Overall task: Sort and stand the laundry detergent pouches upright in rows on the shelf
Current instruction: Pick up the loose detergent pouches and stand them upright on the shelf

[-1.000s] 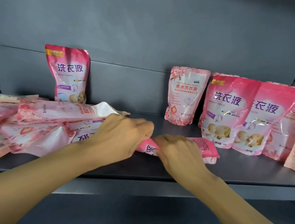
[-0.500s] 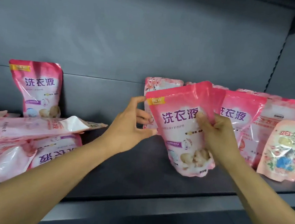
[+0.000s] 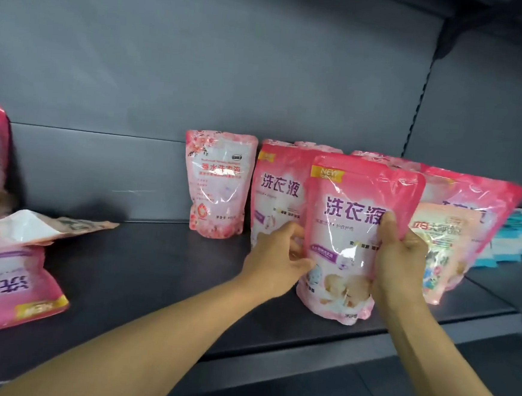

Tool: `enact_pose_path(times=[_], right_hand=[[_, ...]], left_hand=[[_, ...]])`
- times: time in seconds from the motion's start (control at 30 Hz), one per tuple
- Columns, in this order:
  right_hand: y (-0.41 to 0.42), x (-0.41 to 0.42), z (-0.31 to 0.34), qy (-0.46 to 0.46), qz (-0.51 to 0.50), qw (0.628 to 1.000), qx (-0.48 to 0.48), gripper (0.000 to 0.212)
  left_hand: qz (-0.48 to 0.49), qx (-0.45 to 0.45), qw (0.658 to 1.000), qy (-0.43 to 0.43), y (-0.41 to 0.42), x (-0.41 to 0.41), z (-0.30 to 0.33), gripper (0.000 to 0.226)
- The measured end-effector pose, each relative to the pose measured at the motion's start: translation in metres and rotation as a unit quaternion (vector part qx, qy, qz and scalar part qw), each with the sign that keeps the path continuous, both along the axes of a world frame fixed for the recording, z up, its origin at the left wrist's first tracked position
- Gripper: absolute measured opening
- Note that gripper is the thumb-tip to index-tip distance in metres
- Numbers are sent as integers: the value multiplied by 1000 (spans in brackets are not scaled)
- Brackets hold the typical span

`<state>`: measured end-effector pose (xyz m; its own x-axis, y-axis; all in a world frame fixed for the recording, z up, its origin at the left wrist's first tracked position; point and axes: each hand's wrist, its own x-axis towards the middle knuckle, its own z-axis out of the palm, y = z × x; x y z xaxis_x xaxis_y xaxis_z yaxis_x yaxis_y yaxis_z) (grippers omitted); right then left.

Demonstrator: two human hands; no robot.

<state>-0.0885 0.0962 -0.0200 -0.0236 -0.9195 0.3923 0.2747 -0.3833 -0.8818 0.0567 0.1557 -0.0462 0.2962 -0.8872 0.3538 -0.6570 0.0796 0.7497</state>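
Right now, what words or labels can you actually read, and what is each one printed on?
"NEW", "洗衣液": held pouch, both hands gripping.
"洗衣液": pouch behind it.
"洗衣", upside down: flat pouch, left.
Floral pouch, peach pouch, and all fine print: blurred.

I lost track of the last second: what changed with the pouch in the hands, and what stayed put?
The pink pouch, a second ago lying flat under both hands, was lifted, turned upright and carried right; now its base rests on the shelf before the matching row. The left hand and right hand still hold its sides. The floral pouch and left pile stayed.
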Motion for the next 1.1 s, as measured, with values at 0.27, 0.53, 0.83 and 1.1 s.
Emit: enact_pose_path(times=[0.27,0.53,0.83,1.1], right_hand=[[-10,-8,-7,96,-50,990,-90,37],[29,-24,-16,267,-166,922,-225,73],[93,37,-22,335,1,868,-366,41],[146,126,-33,422,177,811,-365,37]], left_hand=[[53,-1,998,-41,-6,-15,-5,34],[65,43,987,-142,25,-12,-3,53],[137,64,972,-179,128,42,5,46],[248,94,943,-202,241,127,22,37]])
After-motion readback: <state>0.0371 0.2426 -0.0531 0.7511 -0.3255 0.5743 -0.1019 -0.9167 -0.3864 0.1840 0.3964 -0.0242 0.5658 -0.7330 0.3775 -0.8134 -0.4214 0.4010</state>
